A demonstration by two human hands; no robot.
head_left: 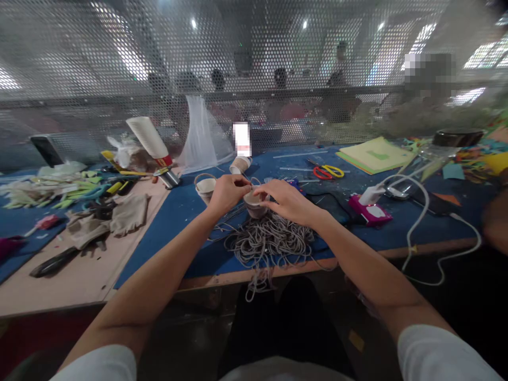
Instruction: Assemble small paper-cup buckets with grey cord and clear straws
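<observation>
Between the left hand (227, 191) and the right hand (286, 201), both closed on it, the small paper cup (254, 203) is sitting above the grey cord pile (268, 241), so keeping the cord taut while winding seems wise.

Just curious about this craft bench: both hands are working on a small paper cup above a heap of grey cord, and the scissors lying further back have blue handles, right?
Not quite. The head view shows the scissors have red and yellow handles, not blue. The rest holds: the left hand and right hand are on the small paper cup above the grey cord.
</observation>
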